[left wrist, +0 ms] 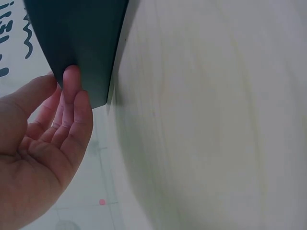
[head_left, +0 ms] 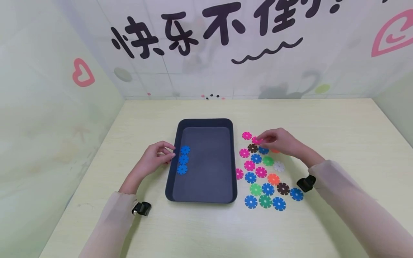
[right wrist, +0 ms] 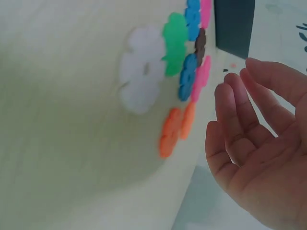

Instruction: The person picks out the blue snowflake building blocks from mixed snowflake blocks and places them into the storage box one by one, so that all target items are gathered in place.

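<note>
Tray: smooth, matt; plastic or coated metal, cannot tell. Discs: plastic by look, smooth, mostly matt. Table: wood-grain top, smooth, low sheen. Sleeves: matt cloth. Wall: smooth, printed.

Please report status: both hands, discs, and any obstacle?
Left hand touching tray, left side. Right hand by pink disc, no grip visible. Three blue discs in tray. Brown disc close to right fingers.

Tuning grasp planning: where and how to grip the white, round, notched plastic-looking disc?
Likely best: pinch the white disc by its notched rim, coming from above and the right: it lies flat and thin, a round green notched disc crowds its upper left, and bare pale tabletop borders its right edge.
</note>
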The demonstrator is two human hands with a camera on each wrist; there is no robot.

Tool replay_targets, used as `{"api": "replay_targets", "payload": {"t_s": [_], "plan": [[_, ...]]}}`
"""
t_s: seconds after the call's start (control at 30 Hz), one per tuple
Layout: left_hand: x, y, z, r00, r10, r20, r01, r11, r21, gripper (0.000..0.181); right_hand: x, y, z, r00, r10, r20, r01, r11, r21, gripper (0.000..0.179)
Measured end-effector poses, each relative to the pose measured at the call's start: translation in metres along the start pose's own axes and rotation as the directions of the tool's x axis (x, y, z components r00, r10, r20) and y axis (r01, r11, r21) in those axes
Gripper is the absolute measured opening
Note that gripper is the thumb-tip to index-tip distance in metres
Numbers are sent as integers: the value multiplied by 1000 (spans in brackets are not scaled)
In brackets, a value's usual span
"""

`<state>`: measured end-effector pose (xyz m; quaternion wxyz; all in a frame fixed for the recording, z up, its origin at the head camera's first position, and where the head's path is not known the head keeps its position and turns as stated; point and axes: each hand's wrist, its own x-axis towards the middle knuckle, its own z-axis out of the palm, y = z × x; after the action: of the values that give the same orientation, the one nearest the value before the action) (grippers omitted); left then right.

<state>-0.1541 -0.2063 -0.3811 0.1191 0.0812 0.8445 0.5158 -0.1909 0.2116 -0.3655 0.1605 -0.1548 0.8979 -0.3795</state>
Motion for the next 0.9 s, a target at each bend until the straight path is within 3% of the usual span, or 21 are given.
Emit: {"api": "replay_targets", "payload": {"t_s": [0.2, 0.43, 0.67, 0.9], "plan": [[0, 1, 0, 1000, -3, -3, 3, 1000, 6, 26, -10, 11, -3, 1000, 5, -11, -5, 1000, 19, 26], [-1, 1, 0, 1000, -3, -2, 3, 1000, 8, 27, -13, 17, 0, 999, -22, -45, 20, 998, -57, 26], [-1, 1, 1, 1000, 3, -1, -3, 1000, 6, 27, -11, 21, 5, 996, 37, -81, -45, 993, -106, 31], [-1, 3, 1, 1000, 5, 0, -5, 1000, 2, 27, -10, 22, 8, 995, 33, -89, -46, 989, -143, 34]]}}
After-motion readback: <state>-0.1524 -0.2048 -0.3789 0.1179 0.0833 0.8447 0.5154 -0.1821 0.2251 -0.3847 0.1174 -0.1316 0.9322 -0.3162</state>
